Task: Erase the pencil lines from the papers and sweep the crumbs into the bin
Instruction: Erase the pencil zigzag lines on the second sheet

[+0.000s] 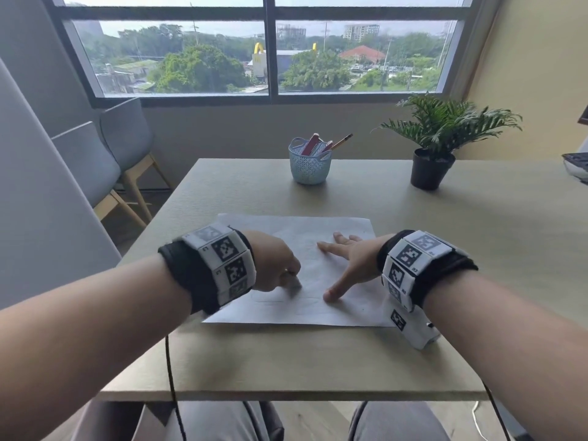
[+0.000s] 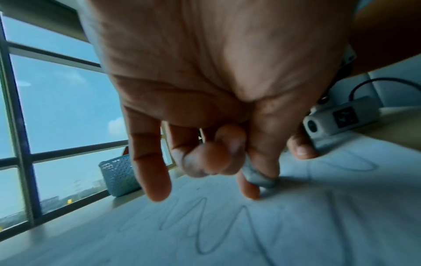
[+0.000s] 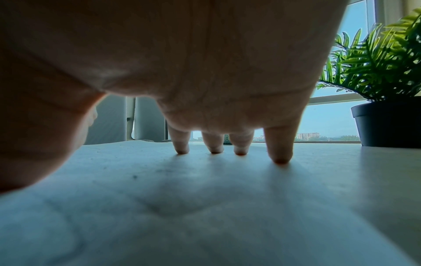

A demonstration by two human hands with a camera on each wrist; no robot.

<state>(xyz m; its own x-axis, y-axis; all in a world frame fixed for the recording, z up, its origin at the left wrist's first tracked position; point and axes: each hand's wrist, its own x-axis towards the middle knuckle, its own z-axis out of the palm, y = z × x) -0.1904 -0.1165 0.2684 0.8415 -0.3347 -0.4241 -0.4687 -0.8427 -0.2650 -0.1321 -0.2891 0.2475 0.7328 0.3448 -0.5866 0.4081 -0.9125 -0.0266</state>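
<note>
A white sheet of paper (image 1: 305, 268) with faint pencil lines lies in the middle of the table (image 1: 318, 361). My left hand (image 1: 280, 268) pinches a small grey eraser (image 2: 257, 177) between thumb and forefinger, its tip down on the paper (image 2: 227, 234) beside a zigzag pencil line (image 2: 205, 225). My right hand (image 1: 346, 262) lies flat on the sheet's right half with fingers spread, and its fingertips (image 3: 281, 158) press the paper (image 3: 182, 207). A few dark specks show on the sheet in the right wrist view.
A light blue basket (image 1: 309, 162) holding pens and a pencil stands at the table's far middle. A potted plant (image 1: 436, 148) stands far right. Grey chairs (image 1: 105, 160) are off the table's left side. No bin is in view.
</note>
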